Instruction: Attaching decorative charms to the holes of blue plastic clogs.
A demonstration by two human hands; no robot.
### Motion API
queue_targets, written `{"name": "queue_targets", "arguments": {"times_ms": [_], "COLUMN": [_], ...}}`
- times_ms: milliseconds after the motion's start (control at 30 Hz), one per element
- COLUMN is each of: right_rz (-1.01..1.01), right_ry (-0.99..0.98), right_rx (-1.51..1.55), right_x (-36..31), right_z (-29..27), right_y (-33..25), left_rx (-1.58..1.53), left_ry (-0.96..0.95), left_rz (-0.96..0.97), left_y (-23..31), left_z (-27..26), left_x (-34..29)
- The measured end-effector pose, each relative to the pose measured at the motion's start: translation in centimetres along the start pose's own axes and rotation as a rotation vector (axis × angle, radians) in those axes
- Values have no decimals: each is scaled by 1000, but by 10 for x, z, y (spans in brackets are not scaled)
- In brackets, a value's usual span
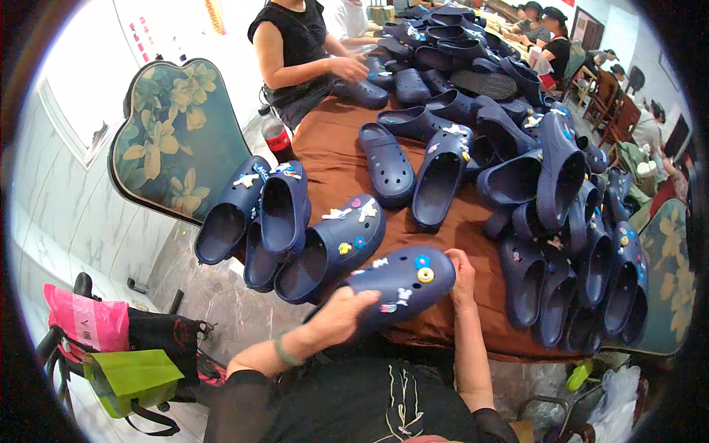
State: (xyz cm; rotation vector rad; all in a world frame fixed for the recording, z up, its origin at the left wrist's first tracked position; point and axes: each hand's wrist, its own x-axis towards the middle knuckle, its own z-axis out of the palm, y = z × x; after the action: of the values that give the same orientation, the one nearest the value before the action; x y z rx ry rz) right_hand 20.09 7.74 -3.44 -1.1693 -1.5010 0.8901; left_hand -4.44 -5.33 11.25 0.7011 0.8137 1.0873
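Sporting colourful charms (424, 275), the held clog (402, 280) looks navy.

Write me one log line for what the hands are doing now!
left hand: grips decorated navy clog | right hand: touches its rounded end | around: other navy clogs on brown cloth

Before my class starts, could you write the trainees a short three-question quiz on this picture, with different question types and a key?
1. True or false: the left hand and the right hand both touch one charm-decorated navy clog.
2. What colour is the label on the drink bottle? A) green B) red C) white
3. Fill in the missing word: the chair back at the picture's left shows pale ____.

Key: 1 true; 2 B; 3 flowers.
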Motion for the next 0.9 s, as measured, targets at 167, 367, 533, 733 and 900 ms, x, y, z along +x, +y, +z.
{"name": "queue_targets", "arguments": {"times_ms": [167,367,533,733,900], "right_rz": [79,-12,54,40,47], "right_ry": [-127,-218,-273,-360,-395], "right_rx": [426,111,155,66,-129], "right_x": [-6,11,18,20,25], "right_z": [-3,-4,-9,-14,-10], "right_y": [-20,-39,-39,-48,-68], "left_rx": [17,-190,-319,-213,-119], "left_ry": [31,172,142,80,88], "left_rz": [1,-26,-32,73,69], "left_y": [-72,-65,-64,-72,-83], "left_z": [2,14,12,10,0], "left_x": [46,65,79,79,74]}}
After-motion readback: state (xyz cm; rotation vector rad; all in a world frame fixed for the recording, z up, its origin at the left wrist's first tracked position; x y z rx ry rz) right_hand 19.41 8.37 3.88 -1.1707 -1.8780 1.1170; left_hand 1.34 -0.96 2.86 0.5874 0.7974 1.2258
